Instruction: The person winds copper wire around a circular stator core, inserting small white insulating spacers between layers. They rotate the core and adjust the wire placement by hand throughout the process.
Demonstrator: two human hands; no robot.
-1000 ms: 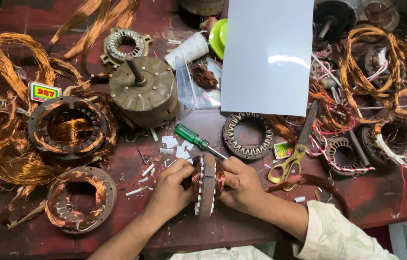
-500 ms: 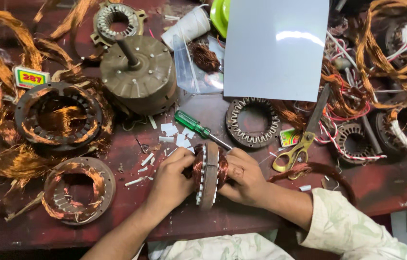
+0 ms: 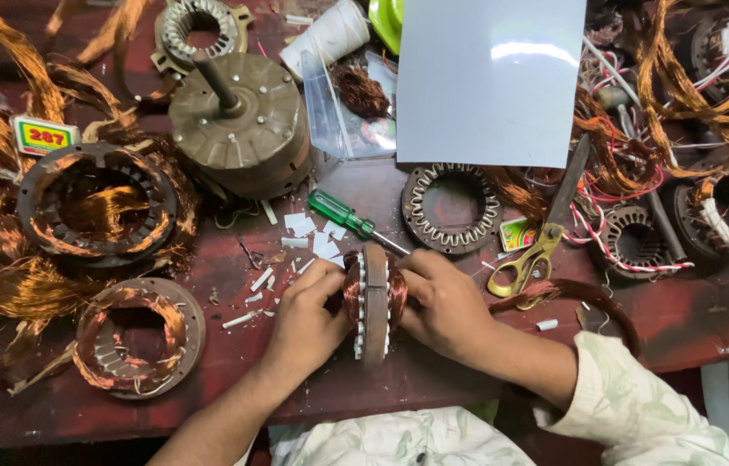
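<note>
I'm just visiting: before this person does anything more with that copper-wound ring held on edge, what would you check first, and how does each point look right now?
1. Both hands on the wound stator: ok, left hand and right hand press its two faces.
2. Stator upright on the table: ok, it stands on edge.
3. Green-handled screwdriver within reach: ok, just behind the stator.
4. Yellow-handled scissors out of the way: ok, right of the right hand.
5. White scraps near the work: not ok, scattered beside the left hand.
6. Windings intact: cannot tell.
</note>
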